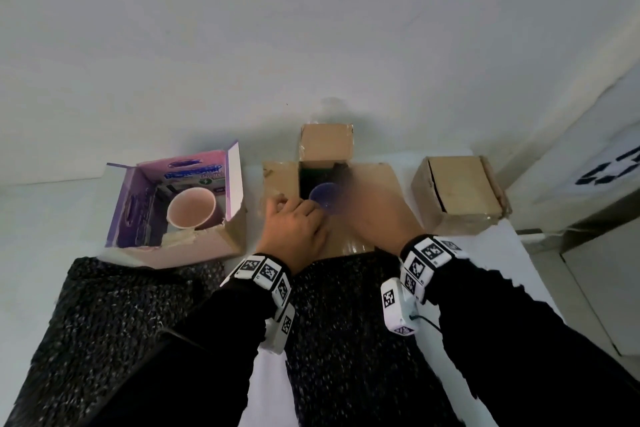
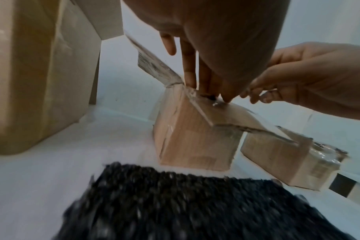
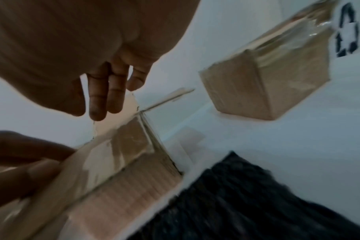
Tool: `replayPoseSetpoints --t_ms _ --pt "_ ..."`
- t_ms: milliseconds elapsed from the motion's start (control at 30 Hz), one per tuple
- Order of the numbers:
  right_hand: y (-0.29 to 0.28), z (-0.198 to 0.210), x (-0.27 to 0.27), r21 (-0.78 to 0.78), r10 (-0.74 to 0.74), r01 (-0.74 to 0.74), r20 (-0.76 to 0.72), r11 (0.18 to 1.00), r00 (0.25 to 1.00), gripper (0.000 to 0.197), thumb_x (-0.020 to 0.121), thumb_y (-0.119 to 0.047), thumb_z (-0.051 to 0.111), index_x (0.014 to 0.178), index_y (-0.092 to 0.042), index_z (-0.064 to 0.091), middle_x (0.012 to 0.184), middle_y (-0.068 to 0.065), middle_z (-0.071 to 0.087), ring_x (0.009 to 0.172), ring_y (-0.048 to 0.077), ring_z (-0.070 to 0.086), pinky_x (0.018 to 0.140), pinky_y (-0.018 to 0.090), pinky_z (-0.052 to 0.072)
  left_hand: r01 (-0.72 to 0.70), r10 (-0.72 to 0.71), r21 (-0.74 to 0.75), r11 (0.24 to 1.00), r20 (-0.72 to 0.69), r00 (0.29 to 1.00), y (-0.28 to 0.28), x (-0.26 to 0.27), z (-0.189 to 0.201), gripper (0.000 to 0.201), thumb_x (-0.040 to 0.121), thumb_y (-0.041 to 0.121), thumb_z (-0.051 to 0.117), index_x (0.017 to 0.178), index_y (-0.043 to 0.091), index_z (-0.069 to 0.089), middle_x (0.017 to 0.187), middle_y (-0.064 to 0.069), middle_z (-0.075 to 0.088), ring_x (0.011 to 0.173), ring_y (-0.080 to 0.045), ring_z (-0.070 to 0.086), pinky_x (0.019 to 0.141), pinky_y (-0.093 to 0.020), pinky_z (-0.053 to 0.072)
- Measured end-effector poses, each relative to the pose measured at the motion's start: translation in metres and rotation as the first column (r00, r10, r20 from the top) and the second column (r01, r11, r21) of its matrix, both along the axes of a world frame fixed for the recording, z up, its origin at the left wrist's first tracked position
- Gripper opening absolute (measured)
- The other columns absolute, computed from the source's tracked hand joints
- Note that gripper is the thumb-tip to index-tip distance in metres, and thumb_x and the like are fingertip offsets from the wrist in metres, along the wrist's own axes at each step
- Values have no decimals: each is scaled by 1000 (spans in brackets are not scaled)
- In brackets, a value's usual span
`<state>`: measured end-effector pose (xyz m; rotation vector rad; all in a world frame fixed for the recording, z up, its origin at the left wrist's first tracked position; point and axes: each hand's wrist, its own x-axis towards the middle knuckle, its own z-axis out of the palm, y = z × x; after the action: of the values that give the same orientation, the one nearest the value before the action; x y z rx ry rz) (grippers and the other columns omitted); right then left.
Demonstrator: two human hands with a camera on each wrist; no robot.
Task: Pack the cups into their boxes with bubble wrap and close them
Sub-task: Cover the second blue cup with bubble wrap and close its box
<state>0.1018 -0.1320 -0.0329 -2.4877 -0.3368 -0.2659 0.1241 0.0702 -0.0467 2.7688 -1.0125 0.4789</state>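
Setting: white table [image 1: 485, 246] set against a plain pale wall.
Bubble wrap: two dark sheets [image 1: 114, 315] lie at the near edge, one left, one centre.
Middle box: brown carton [image 1: 325, 146], flaps spread open; a blue-purple cup [image 1: 323, 196] sits upright inside the opening.
Left hand [image 1: 294, 232]: rests on the carton's near-left flap beside the opening; in the left wrist view the fingers [image 2: 190, 65] are straight, tips down at the box edge. Grip spread, clasping nothing.
Right hand [image 1: 377, 208]: motion-blurred in the head view, over the right flap. In the right wrist view the fingers [image 3: 101, 97] extend straight above the flap edge; contact cannot be told. Grip spread.
Left box: purple printed carton [image 1: 173, 204], lid up, a pink cup [image 1: 192, 208] upright inside.
Right box: brown carton [image 1: 457, 194], flaps down, standing apart from the middle box.
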Motion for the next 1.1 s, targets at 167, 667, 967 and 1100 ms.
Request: replayPoseSetpoints --t_ms 167,667,967,1100 --pt "0 -20 -80 47 -74 77 -65 996 995 9 81 -25 61 90 -25 63 80 -9 59 74 8 52 67 30 47 65 -72 -116 991 -61 996 11 -37 -24 18 80 25 63 97 25 69 127 2 60 112 -26 53 86 -40 36" --pt "10 -59 -140 -86 -68 50 -215 995 974 13 85 -27 67 98 -30 66 101 -8 57 97 19 49 84 39 43 186 -142 86 979 -371 918 28 -98 -32 87 63 63 63 142 38 36 148 11 36 130 -17 31 103 -42 27" --pt "13 -15 -127 118 -172 229 -366 966 914 70 68 -48 80 128 -32 49 112 -9 64 102 9 60 86 27 49 178 -212 -209 962 -153 965 22 -82 -8 23 83 37 49 86 15 55 73 -1 61 73 -24 57 85 -31 36" --pt "15 -3 -113 140 -113 188 -424 972 898 20 94 -18 57 111 -14 66 100 6 69 96 24 63 79 30 47 156 -233 -280 947 -264 936 28 -73 12 13 88 27 40 97 19 42 82 -7 58 72 -30 52 66 -36 40"
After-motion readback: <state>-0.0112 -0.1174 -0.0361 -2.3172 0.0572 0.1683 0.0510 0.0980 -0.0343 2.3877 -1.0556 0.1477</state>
